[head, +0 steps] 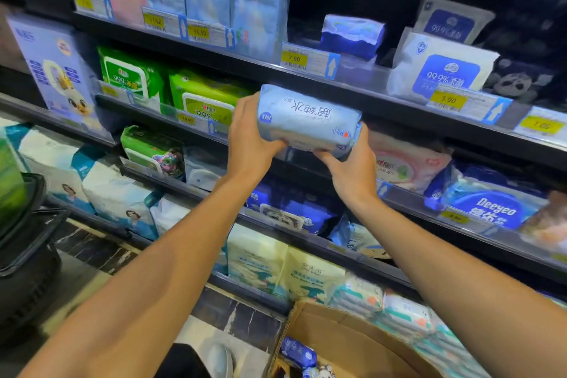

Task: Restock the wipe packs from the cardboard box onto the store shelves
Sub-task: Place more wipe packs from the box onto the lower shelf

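A light blue wipe pack [306, 116], printed upside down, is held in the air in front of the shelf edge with the 7.90 tag [308, 61]. My left hand [250, 141] grips its left end and underside. My right hand [349, 169] holds its right lower corner from below. The open cardboard box [346, 334] sits at the bottom right on the floor, with a small dark blue pack [299, 353] inside.
Dark shelves [270, 70] run diagonally, stocked with green, blue, pink and white wipe packs behind yellow price tags. The upper shelf behind the 7.90 tag holds one blue pack [351, 35] with dark space around it. A black basket [21, 224] stands at left.
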A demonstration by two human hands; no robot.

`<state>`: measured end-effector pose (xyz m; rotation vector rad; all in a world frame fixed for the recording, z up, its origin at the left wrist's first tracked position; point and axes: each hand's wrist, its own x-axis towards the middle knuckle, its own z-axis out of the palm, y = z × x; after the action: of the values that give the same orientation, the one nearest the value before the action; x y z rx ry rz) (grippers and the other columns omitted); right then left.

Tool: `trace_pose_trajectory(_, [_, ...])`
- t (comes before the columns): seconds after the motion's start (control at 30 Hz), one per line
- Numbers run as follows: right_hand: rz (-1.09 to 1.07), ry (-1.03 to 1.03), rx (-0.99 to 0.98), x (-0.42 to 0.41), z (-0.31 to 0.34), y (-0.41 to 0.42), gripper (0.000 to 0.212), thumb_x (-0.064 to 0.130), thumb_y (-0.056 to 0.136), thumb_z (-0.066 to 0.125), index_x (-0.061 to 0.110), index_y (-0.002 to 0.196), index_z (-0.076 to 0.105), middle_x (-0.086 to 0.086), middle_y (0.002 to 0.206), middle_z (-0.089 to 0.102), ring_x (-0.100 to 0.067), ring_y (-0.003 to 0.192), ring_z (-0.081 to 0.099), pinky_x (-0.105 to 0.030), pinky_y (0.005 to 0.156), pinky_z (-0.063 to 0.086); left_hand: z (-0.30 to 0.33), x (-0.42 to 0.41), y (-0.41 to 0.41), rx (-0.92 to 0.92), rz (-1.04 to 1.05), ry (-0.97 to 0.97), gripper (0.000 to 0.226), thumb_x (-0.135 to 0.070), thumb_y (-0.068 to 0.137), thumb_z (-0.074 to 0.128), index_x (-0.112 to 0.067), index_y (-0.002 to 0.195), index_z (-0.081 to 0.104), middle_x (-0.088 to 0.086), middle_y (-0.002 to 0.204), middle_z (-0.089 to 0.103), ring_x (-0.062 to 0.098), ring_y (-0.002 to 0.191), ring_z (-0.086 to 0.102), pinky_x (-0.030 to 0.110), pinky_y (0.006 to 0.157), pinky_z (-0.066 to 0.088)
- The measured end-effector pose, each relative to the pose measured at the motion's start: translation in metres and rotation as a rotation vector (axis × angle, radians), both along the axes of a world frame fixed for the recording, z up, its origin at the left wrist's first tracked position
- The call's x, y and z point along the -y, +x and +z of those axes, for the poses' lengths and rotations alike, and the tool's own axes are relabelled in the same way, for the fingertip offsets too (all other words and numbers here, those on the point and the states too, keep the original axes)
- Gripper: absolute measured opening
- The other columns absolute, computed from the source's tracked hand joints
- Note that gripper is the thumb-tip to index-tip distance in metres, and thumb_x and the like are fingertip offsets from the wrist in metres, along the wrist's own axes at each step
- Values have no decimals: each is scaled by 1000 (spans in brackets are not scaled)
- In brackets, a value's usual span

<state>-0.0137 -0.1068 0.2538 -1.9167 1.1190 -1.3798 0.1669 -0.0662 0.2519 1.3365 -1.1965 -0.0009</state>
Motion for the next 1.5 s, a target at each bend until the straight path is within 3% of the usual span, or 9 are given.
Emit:
trace_pose_trajectory(0.27, [-76, 70, -283, 23, 12, 0, 47, 34, 83, 80, 8, 111, 54, -4, 110, 65, -19, 97, 60, -30, 73, 47, -4, 17, 6, -69, -71, 146, 98, -7, 71, 88, -20, 151, 32, -8, 121, 54, 7, 112, 52, -2, 79, 41])
trace_pose_trajectory(0.4, [-126, 210, -399, 28, 8, -2, 48, 48, 91, 66, 2, 105, 59, -12, 104, 66, -31, 93, 60, -34, 63, 37, 1, 23, 10, -130, -82, 207, 81, -16, 88, 75, -21, 152, 26, 9, 137, 54, 23, 128, 50, 34, 107, 45])
trace_pose_trajectory(0.53, [-139, 226, -457, 31, 4, -2, 52, 54, 91, 62, 7, 114, 58, -11, 111, 67, -32, 100, 61, -40, 80, 51, 5, 29, 6, 140, 1, 246, 38, -13, 97, 61, -15, 135, 55, 10, 131, 57, 24, 122, 51, 33, 104, 42])
trace_pose_trajectory(0.73, [-127, 173, -487, 13, 6, -24, 41, 46, 90, 66, 14, 115, 61, -5, 113, 69, -28, 106, 62, -38, 83, 51, -12, 14, 3, 300, 61, 246, 48, -12, 96, 61, -27, 141, 51, 6, 157, 28, 28, 139, 37, 40, 97, 52])
trace_pose_trajectory(0.87, [-151, -70, -575, -6, -2, -66, 55, 43, 93, 63, 19, 140, 52, 1, 139, 57, -22, 130, 48, -40, 105, 43, -26, -10, -19, 549, 75, 111, 50, -11, 91, 63, -22, 139, 53, 4, 149, 38, 27, 133, 37, 32, 70, 56])
trace_pose_trajectory(0.97, [-221, -238, -726, -11, -11, -98, 54, 47, 93, 60, 23, 141, 52, -2, 148, 45, -27, 138, 33, -50, 112, 36, -41, -15, -39, 756, 27, 173, 42, -27, 95, 56, -20, 137, 57, 10, 142, 45, 32, 128, 43, 39, 81, 54])
trace_pose_trajectory(1.13, [-197, -17, -949, -8, -23, -128, 63, 64, 98, 32, 34, 154, 29, 3, 167, 5, -31, 153, -2, -55, 122, 9, -48, -10, -52, 899, 72, 405, 57, -47, 100, 36, -26, 153, 37, 15, 150, 36, 36, 139, 34, 44, 99, 49])
trace_pose_trajectory(1.27, [-214, -36, -1007, 0, -19, -134, 65, 65, 98, 24, 34, 155, 29, 1, 166, 13, -33, 151, 9, -56, 118, 23, -43, -9, -52, 928, 77, 479, 62, -53, 98, 21, -29, 155, 33, 14, 154, 33, 34, 142, 32, 47, 111, 39])
trace_pose_trajectory(1.5, [-195, -76, -1065, 6, -15, -143, 67, 68, 96, 22, 33, 152, 34, -2, 162, 24, -35, 144, 23, -56, 109, 36, -38, -3, -56, 874, 64, 535, 57, -54, 102, 30, -37, 157, 24, 12, 161, 20, 31, 148, 23, 45, 120, 26])
